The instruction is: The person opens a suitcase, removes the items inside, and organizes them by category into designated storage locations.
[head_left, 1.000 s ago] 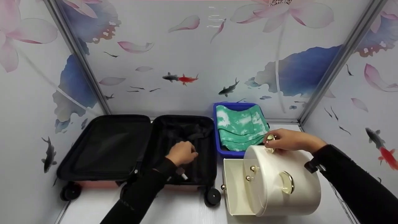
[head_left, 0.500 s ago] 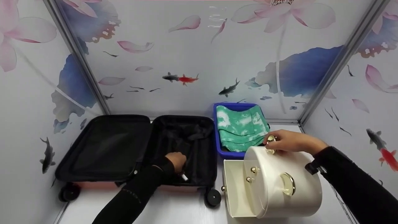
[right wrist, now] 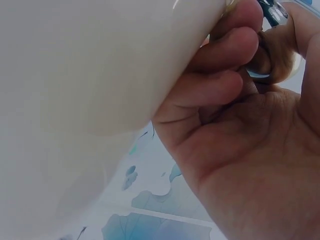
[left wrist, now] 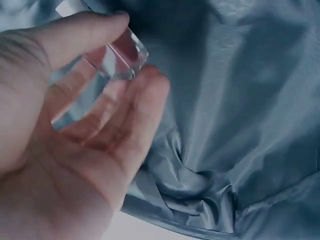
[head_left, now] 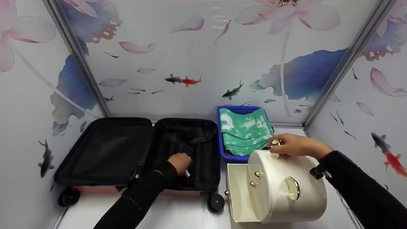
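Observation:
In the head view my left hand (head_left: 180,163) is inside the right half of an open black-lined suitcase (head_left: 203,159). Its thumb and fingers pinch a small clear bottle (left wrist: 117,55) with a white cap (left wrist: 71,7), just above the dark lining (left wrist: 240,110). Only the bottle's white end shows in the head view. My right hand (head_left: 299,146) grips the gold handle (head_left: 275,146) on top of a rounded cream storage box (head_left: 302,178). One drawer (head_left: 243,194) of that box is pulled out toward the suitcase.
Behind the cream box a blue basket (head_left: 233,157) holds folded green-and-white cloth (head_left: 246,130). The suitcase lid half (head_left: 111,152) lies open at the left. Black wheels (head_left: 216,202) stick out at the suitcase's front. Printed wall panels (head_left: 197,105) enclose the white table (head_left: 184,213).
My left hand has moved down in the suitcase and taken hold of the small bottle, which has shifted slightly up in the head view. My right hand stays on the handle.

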Demonstrator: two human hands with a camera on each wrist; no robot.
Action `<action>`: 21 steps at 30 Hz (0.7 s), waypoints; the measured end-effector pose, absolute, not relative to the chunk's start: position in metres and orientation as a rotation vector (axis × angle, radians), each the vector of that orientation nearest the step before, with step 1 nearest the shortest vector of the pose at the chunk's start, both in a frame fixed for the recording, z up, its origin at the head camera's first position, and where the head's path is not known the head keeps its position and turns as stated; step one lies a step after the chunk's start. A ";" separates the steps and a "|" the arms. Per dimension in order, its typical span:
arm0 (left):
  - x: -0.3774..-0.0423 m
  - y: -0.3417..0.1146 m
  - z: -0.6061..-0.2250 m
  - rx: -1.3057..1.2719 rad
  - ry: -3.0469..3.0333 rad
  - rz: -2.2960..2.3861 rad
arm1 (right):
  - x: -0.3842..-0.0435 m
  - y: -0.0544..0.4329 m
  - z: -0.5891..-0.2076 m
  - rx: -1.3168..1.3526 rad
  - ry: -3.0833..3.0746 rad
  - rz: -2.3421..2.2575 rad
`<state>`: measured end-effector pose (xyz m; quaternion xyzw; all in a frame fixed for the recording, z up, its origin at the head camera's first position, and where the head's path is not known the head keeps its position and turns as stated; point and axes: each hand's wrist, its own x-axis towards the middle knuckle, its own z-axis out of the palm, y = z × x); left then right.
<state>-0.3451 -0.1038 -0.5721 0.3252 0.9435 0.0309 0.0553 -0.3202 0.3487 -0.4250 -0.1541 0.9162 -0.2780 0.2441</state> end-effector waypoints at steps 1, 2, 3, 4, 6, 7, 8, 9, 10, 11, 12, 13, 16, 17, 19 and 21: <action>-0.349 -0.102 -0.569 0.978 2.896 0.098 | -0.320 0.348 -0.425 -0.420 2.499 -0.765; -0.352 -0.100 -0.565 0.970 2.922 0.108 | -0.320 0.348 -0.425 -0.416 2.495 -0.769; -0.354 -0.098 -0.561 0.976 2.950 0.125 | -0.321 0.348 -0.425 -0.414 2.492 -0.772; -0.356 -0.094 -0.556 0.984 2.972 0.144 | -0.321 0.348 -0.425 -0.410 2.492 -0.769; -0.357 -0.084 -0.546 1.018 3.009 0.196 | -0.321 0.348 -0.425 -0.405 2.496 -0.760; -0.356 -0.077 -0.541 1.044 3.012 0.233 | -0.321 0.348 -0.425 -0.406 2.498 -0.756; -0.354 -0.070 -0.537 1.074 3.013 0.276 | -0.320 0.348 -0.425 -0.408 2.501 -0.750; -0.350 -0.061 -0.532 1.100 3.007 0.322 | -0.320 0.348 -0.425 -0.410 2.501 -0.748; -0.346 -0.052 -0.528 1.135 2.992 0.363 | -0.320 0.349 -0.425 -0.411 2.501 -0.748; -0.341 -0.042 -0.525 1.177 2.976 0.387 | -0.320 0.349 -0.425 -0.410 2.500 -0.749; -0.336 -0.032 -0.522 1.227 2.960 0.400 | -0.319 0.349 -0.425 -0.406 2.498 -0.750; -0.331 -0.023 -0.522 1.279 2.940 0.409 | -0.319 0.349 -0.424 -0.407 2.497 -0.750; -0.315 0.004 -0.523 1.422 2.861 0.401 | -0.319 0.349 -0.424 -0.395 2.502 -0.742; -0.311 0.012 -0.526 1.461 2.833 0.383 | -0.319 0.349 -0.424 -0.392 2.502 -0.742; -0.302 0.027 -0.533 1.514 2.790 0.336 | -0.319 0.348 -0.424 -0.397 2.504 -0.745; -0.295 0.040 -0.543 1.527 2.758 0.271 | -0.318 0.347 -0.425 -0.403 2.506 -0.748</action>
